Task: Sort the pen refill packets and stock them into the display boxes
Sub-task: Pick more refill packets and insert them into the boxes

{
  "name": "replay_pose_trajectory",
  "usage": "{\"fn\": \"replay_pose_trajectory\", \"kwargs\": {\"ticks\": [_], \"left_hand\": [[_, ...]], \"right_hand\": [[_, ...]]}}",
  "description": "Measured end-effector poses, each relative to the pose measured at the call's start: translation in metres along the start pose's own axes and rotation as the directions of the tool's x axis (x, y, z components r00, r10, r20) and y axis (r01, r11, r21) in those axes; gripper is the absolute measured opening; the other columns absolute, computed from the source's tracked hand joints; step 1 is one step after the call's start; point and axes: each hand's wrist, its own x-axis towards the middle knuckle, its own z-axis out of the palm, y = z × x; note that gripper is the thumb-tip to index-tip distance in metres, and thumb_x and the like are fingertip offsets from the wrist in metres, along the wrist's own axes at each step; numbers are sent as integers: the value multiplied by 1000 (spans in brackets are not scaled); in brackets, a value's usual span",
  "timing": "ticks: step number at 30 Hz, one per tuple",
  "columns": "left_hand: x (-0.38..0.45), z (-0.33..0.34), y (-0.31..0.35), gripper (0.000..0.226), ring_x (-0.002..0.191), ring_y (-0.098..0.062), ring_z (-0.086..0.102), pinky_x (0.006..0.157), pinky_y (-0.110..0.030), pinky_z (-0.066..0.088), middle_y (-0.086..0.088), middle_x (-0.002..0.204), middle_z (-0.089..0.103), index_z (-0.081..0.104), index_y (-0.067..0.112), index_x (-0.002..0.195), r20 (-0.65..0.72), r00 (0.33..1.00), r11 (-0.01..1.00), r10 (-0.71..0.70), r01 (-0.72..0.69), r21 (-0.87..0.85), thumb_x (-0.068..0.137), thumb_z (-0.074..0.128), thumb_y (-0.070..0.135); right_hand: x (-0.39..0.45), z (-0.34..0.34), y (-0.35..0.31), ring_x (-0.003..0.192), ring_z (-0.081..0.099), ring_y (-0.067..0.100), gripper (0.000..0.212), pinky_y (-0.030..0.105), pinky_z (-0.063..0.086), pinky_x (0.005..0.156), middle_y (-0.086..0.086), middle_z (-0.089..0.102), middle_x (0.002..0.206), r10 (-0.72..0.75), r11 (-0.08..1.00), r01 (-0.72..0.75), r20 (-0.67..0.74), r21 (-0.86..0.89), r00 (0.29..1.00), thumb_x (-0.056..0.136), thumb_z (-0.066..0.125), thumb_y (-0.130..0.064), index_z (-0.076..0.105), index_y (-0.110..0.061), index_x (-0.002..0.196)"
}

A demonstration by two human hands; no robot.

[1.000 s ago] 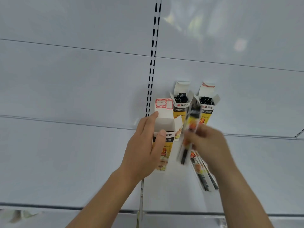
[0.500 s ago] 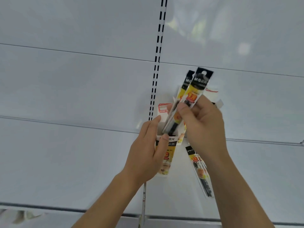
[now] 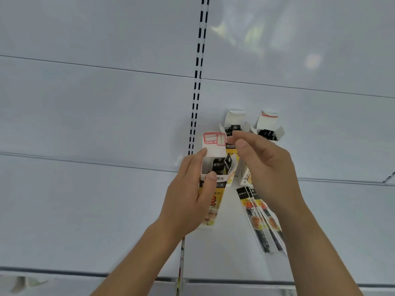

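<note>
My left hand [image 3: 188,199] grips a yellow and white display box [image 3: 213,159] with its top flap up. Black tops of refill packets [image 3: 221,165] show inside its mouth. My right hand [image 3: 265,167] hovers just right of and above that box, fingers loosely curled, holding nothing. Two more open display boxes stand behind on the shelf, one [image 3: 234,122] partly hidden by my right fingers, the other [image 3: 268,129] to its right, both with black packet tops inside. Loose refill packets [image 3: 259,218] lie flat on the shelf below my right hand.
The white shelf [image 3: 85,210] runs left and right, with white back panels above it. A slotted upright strip [image 3: 198,71] runs down the back wall just left of the boxes. The shelf's front rail [image 3: 53,272] crosses the bottom of the view.
My right hand pushed the packets it held down into the box that my left hand holds, then let go and lifted away holding nothing. The left hand stayed on the box.
</note>
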Motion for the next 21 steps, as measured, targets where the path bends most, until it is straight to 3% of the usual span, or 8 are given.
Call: {"fn": "replay_pose_trajectory", "kwargs": {"ticks": [2,5,7,9,11,14,17,21], "left_hand": [[1,2,0,59,118,1,58,83,-20,59,20,143,45,34,33,157,-1,1000,1000,-6,6,-5,102,31,55],[2,6,2,56,120,5,55,81,-15,57,18,141,45,35,31,156,-4,1000,1000,19,-19,-2,103,34,50],[1,11,5,55,121,12,50,81,-9,52,18,138,45,37,28,156,3,999,999,50,-50,16,104,36,47],[1,16,6,54,122,18,46,79,-5,50,19,137,43,37,26,156,6,998,997,68,-68,24,105,36,45],[0,21,5,55,123,20,44,79,-5,51,20,137,43,37,27,156,5,997,997,73,-73,22,105,36,47],[1,22,3,59,124,16,47,81,-16,58,19,140,43,36,27,156,4,996,995,89,-89,36,103,31,53],[1,21,2,62,122,15,48,82,-25,61,20,142,43,35,28,156,3,997,997,75,-75,33,101,28,56],[0,18,2,66,123,12,49,82,-17,58,18,142,44,36,29,156,-2,998,998,57,-57,22,99,26,59]], "right_hand": [[1,-7,17,100,67,-11,18,1,45,77,-24,77,103,3,998,-7,-72,-63,997,103,63,-24,77,-29,113],[2,-29,57,93,67,-4,13,15,50,79,-23,74,96,76,915,-100,-75,-392,994,102,64,-30,75,-33,108],[-1,-44,87,86,67,1,12,27,54,80,-19,73,95,247,728,-196,-15,-657,969,101,62,-32,74,-33,105],[-8,-52,113,79,68,10,16,33,59,77,-12,76,91,391,544,-229,3,-807,920,96,61,-31,76,-28,92],[-17,-49,130,73,67,13,20,32,57,66,-7,73,79,484,459,-248,6,-853,875,92,66,-37,75,-23,82],[-24,-36,147,74,62,16,28,28,41,53,-6,63,80,513,366,-234,-14,-901,859,88,70,-50,63,-23,85],[-25,-30,154,78,62,18,16,26,39,53,-5,63,87,516,385,-271,-37,-882,856,88,69,-37,60,-24,91],[-24,-42,143,69,64,14,17,28,47,57,-6,70,73,504,451,-373,-113,-811,856,92,61,-34,66,-23,80]]}}
